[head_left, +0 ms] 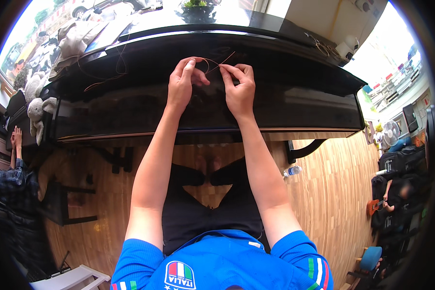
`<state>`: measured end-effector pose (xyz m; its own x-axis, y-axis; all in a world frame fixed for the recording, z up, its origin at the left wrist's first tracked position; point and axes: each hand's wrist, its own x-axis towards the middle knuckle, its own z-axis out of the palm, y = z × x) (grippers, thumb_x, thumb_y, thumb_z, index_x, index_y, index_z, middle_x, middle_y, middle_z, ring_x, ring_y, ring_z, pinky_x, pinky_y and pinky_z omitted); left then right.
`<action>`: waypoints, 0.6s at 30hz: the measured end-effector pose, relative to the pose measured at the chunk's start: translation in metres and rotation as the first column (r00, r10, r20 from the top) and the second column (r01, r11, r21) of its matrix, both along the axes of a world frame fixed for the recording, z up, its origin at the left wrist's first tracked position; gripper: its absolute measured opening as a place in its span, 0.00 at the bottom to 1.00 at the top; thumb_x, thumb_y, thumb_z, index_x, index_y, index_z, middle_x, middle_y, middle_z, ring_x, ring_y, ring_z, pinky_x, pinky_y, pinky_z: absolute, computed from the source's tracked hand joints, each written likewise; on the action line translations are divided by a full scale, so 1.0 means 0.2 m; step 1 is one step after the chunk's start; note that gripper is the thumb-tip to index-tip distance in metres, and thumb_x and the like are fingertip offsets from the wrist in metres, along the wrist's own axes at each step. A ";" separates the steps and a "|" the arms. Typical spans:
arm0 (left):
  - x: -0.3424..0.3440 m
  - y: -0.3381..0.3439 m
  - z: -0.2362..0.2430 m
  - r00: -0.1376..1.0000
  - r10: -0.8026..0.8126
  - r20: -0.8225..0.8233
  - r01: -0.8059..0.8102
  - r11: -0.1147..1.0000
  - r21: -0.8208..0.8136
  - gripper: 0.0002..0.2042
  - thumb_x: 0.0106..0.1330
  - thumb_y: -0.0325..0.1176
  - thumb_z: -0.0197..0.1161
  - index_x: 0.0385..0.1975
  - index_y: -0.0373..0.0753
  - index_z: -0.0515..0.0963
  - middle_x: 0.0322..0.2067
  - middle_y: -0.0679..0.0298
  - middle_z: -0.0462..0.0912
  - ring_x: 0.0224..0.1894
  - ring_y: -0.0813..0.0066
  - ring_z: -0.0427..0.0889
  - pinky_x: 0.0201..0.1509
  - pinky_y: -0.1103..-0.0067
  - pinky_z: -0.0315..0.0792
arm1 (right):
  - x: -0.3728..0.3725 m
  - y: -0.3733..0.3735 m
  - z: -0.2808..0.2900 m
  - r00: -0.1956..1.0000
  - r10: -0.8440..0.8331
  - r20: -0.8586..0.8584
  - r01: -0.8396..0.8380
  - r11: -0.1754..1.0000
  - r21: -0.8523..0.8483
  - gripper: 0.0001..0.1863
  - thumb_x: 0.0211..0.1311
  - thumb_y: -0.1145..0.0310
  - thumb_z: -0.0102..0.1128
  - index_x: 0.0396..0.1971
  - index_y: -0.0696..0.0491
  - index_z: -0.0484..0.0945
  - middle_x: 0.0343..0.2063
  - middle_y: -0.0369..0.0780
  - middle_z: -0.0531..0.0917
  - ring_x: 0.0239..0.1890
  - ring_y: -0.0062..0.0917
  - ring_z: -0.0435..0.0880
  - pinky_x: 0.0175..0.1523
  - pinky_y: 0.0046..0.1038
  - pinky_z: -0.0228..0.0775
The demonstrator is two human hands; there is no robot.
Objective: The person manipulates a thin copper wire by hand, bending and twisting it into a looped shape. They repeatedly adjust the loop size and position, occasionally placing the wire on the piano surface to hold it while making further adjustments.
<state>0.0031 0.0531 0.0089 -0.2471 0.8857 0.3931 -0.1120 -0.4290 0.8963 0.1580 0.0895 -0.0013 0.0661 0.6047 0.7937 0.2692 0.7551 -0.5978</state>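
Over a glossy black piano (295, 106), my left hand (183, 82) pinches a thin copper-coloured cord (206, 62) between thumb and forefinger, its other fingers curled loosely. A little to its right, my right hand (238, 87) pinches the same cord with thumb and forefinger, where it crosses in a small loop; one end sticks up above that hand. More thin cord (103, 80) lies in loose loops on the piano at the left.
Grey plush toys (36, 110) sit at the left end. A person (5, 183) in plaid is at far left near a dark chair (68, 217). A person with a small guitar (374, 208) is at right. A bottle (292, 171) stands on the floor; coiled cables (321, 46) lie atop the piano.
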 end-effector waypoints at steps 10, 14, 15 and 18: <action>-0.01 0.03 -0.04 1.000 0.018 0.017 -0.020 0.996 0.091 0.19 0.80 0.46 0.50 0.42 0.36 0.79 0.27 0.64 0.84 0.32 0.75 0.85 0.45 0.79 0.76 | 0.01 -0.02 0.00 0.999 -0.043 -0.010 0.043 0.999 -0.025 0.05 0.64 0.68 0.67 0.36 0.51 0.87 0.33 0.39 0.84 0.34 0.32 0.82 0.42 0.30 0.68; -0.02 0.02 -0.03 0.992 0.035 0.124 -0.039 0.999 0.035 0.18 0.79 0.46 0.51 0.42 0.36 0.79 0.26 0.66 0.83 0.31 0.75 0.85 0.41 0.79 0.77 | 0.01 -0.01 -0.03 0.989 -0.109 0.096 0.122 0.983 -0.137 0.04 0.63 0.69 0.67 0.35 0.51 0.87 0.34 0.39 0.82 0.36 0.35 0.82 0.44 0.32 0.70; -0.03 0.02 -0.03 0.991 0.037 0.131 -0.041 0.999 0.033 0.18 0.79 0.46 0.51 0.42 0.36 0.79 0.26 0.66 0.82 0.31 0.75 0.85 0.39 0.79 0.78 | 0.01 -0.02 -0.04 0.982 -0.135 0.133 0.158 0.969 -0.187 0.04 0.62 0.69 0.67 0.35 0.51 0.87 0.34 0.40 0.81 0.36 0.36 0.82 0.44 0.33 0.71; -0.03 0.01 -0.03 0.984 0.036 0.175 -0.040 0.999 0.023 0.16 0.79 0.43 0.52 0.43 0.35 0.76 0.25 0.66 0.80 0.30 0.75 0.84 0.39 0.79 0.79 | 0.01 -0.02 -0.04 0.972 -0.193 0.137 0.218 0.956 -0.196 0.04 0.62 0.69 0.67 0.34 0.52 0.86 0.35 0.41 0.79 0.37 0.38 0.81 0.45 0.37 0.72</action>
